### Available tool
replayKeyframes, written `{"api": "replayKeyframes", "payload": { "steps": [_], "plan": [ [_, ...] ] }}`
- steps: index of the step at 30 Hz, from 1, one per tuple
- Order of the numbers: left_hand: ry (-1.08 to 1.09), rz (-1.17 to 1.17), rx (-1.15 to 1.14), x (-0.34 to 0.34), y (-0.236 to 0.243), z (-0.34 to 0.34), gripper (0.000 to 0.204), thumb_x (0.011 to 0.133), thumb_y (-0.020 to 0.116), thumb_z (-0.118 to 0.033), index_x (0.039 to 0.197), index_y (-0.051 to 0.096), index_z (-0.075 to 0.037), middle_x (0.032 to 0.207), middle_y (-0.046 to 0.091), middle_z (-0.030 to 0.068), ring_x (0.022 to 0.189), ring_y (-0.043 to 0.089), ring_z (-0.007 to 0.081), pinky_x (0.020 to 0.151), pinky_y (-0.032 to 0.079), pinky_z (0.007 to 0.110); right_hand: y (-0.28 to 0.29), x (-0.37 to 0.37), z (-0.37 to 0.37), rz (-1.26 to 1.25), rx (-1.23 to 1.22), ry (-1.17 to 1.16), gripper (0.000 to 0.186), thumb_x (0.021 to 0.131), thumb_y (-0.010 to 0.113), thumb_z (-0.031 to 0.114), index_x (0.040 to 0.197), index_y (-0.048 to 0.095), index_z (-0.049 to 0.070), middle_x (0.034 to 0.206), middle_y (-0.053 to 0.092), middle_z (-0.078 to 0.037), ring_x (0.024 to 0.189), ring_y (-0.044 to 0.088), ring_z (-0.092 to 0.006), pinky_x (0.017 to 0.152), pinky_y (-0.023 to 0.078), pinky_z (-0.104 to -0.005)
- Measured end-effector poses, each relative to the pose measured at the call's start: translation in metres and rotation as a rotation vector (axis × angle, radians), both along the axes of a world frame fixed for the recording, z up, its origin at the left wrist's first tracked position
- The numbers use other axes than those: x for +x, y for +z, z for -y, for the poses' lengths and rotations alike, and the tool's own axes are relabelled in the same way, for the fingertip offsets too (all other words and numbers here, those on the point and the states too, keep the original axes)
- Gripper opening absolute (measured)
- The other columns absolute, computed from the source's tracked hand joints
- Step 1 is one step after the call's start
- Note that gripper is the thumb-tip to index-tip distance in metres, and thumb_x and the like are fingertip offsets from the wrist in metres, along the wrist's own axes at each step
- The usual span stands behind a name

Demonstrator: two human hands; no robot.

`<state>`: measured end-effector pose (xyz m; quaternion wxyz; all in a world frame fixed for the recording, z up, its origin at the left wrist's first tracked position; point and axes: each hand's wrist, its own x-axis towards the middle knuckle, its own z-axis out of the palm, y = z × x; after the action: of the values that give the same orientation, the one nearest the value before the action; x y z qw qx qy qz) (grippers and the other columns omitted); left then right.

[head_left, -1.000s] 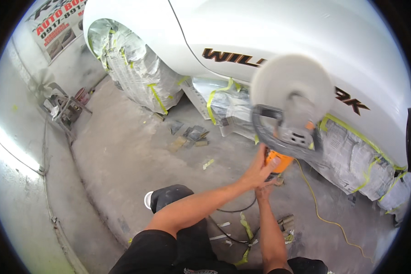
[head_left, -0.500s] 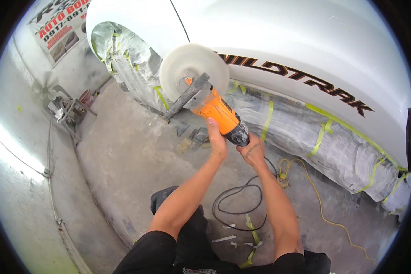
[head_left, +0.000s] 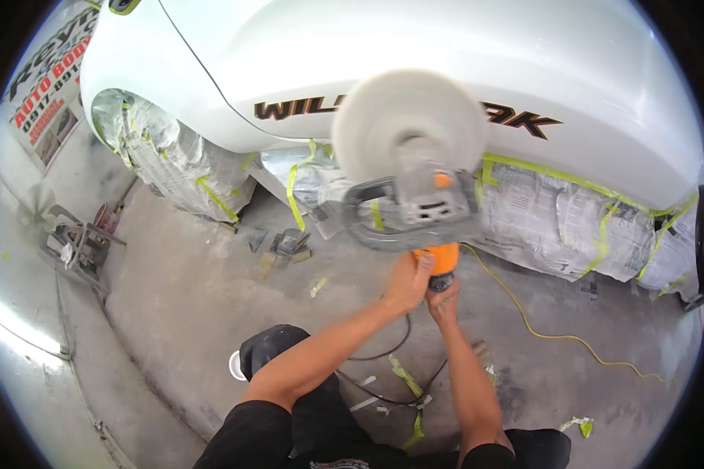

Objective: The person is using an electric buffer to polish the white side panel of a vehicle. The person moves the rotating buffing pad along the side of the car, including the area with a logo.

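Both of my hands are closed round the body of an orange and black polisher (head_left: 443, 256). My left hand (head_left: 408, 283) grips its orange part, and my right hand (head_left: 444, 303) wraps the dark rear end just behind it. The large round white pad (head_left: 407, 117) is at the polisher's far end, in front of the white car side (head_left: 235, 47), and covers the middle of a dark, orange-edged lettering decal (head_left: 524, 119). Whether the pad touches the paint cannot be told. A dark loop handle (head_left: 368, 223) juts out to the left of the blurred tool head.
Grey masking sheets (head_left: 547, 215) with yellow-green tape cover the car's lower edge and wheel (head_left: 172, 168). A dark cable (head_left: 403, 340) and a yellow cord (head_left: 528, 320) lie on the concrete floor, with tape scraps (head_left: 407, 379). Along the left wall stands a small cluttered stand (head_left: 78, 246).
The polisher has swung to the right along the car side and turned more upright, its pad now over the decal. My view has shifted right too. Both hands keep their hold.
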<state>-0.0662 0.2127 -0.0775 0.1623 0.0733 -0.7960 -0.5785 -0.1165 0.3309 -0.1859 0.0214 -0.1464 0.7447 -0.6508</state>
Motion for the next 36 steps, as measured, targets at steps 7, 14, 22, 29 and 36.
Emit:
{"api": "replayKeyframes", "payload": {
  "steps": [7,14,22,29,36],
  "plan": [
    [-0.154,-0.154,-0.076,-0.034,0.018,-0.046,0.075,0.095,0.063,-0.049,0.138,0.043,0.008,0.122,0.058,0.0285,0.115,0.057,0.0418,0.097,0.045,0.045,-0.089,0.01,-0.005,-0.208,-0.087,-0.204,0.053,0.086,0.07,0.037,0.119,0.061,-0.003,0.106,0.07,-0.021,0.093,0.068,-0.0348,0.083,0.052,-0.046],
    [-0.049,-0.102,-0.173,-0.012,-0.023,0.032,0.087,0.076,0.086,-0.037,0.139,0.044,0.006,0.115,0.065,0.0184,0.107,0.064,0.0334,0.093,0.051,0.041,-0.053,0.023,0.058,-0.404,-0.152,-0.058,0.049,0.09,0.066,0.041,0.113,0.065,-0.002,0.105,0.07,-0.024,0.093,0.069,-0.0353,0.082,0.051,-0.0466],
    [0.238,-0.394,0.428,0.01,0.004,0.126,0.071,0.07,0.09,-0.01,0.126,0.048,0.0,0.114,0.065,0.011,0.104,0.065,0.021,0.093,0.053,0.035,0.029,0.002,0.139,-0.094,0.077,0.274,0.035,0.073,0.075,0.013,0.105,0.068,0.0,0.082,0.072,-0.018,0.076,0.071,-0.0345,0.068,0.053,-0.0409],
    [0.454,-0.509,0.365,0.003,0.007,0.17,0.051,0.083,0.078,-0.005,0.126,0.052,-0.002,0.115,0.064,0.007,0.105,0.062,0.018,0.096,0.05,0.033,0.086,-0.015,0.176,-0.237,0.407,0.319,0.044,0.063,0.082,0.015,0.102,0.069,-0.001,0.092,0.072,-0.024,0.09,0.069,-0.044,0.081,0.054,-0.0475],
    [0.467,-0.48,0.42,-0.004,0.003,0.134,0.062,0.079,0.083,-0.005,0.128,0.045,0.0,0.114,0.065,0.0097,0.102,0.065,0.0201,0.094,0.052,0.035,0.074,-0.021,0.135,-0.267,0.421,0.292,0.044,0.064,0.08,0.017,0.104,0.069,0.003,0.094,0.072,-0.024,0.09,0.069,-0.043,0.08,0.054,-0.0479]
  ]
}}
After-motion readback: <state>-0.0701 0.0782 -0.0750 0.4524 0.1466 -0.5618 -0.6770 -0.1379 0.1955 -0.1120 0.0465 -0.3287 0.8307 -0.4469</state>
